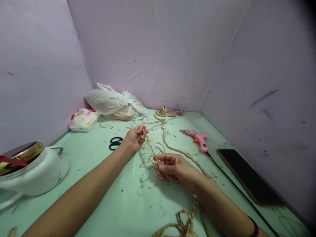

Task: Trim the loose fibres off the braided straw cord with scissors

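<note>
Green tabletop (111,210) under rope (149,143).
My left hand (135,138) pinches it toward eleven o'clock, my right hand (174,166) toward five, its length slanting between them.

Left hand (135,139): bare and slim-fingered, its nails too small in view to make out.
Right hand (174,167): bare and likewise slim-fingered.
Left forearm (91,187): bare, smooth in outline, broadening away from the hand to the lower edge of view.
Right forearm (219,197): bare but for a single accessory.
Dark band (255,225): narrow, black or nearly so, it curves snugly across the right forearm, well apart from the hand; its material is unclear.
</note>
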### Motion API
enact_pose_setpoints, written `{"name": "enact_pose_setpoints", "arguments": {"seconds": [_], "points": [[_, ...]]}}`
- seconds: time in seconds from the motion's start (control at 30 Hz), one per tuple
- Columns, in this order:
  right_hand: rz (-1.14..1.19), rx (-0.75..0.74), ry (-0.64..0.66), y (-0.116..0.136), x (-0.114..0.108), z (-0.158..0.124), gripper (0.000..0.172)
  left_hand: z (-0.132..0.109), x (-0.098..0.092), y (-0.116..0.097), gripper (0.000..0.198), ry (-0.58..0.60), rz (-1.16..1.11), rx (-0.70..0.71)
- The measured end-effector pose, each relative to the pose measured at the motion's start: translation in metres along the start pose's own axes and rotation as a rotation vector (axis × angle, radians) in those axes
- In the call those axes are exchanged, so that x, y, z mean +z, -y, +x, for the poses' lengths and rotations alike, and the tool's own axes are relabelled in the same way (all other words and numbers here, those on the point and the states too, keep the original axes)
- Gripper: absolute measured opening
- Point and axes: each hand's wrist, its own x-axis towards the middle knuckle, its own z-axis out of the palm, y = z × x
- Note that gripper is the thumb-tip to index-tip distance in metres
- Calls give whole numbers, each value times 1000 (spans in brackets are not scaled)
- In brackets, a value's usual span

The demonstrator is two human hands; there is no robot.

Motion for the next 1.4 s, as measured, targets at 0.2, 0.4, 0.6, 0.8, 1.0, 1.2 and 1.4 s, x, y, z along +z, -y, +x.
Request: {"name": "enact_pose_setpoints", "arguments": {"seconds": [0.2, 0.4, 0.6, 0.8, 1.0, 1.2, 1.4], "points": [[-204, -67, -142, -1, 0, 4, 25, -1, 2, -2, 6, -10, 9, -11], [-250, -84, -309, 2, 5, 2, 19, -3, 4, -7, 7, 4, 23, -6], [-217, -222, -284, 2, 6, 2, 18, -6, 6, -19, 6, 49, 150, 91], [-133, -217, -326, -3, 5, 6, 20, 0, 2, -22, 9, -113, 598, 29], [-89, -214, -316, -2, 4, 7, 21, -16, -19, -78, 16, -74, 1711, -22], [-90, -209, -314, -3, 5, 7, 22, -21, -41, -75, 22, -78, 2214, -109], [-58, -197, -332, -2, 3, 8, 23, -16, -37, -62, 38, -61, 2314, -4]]}}
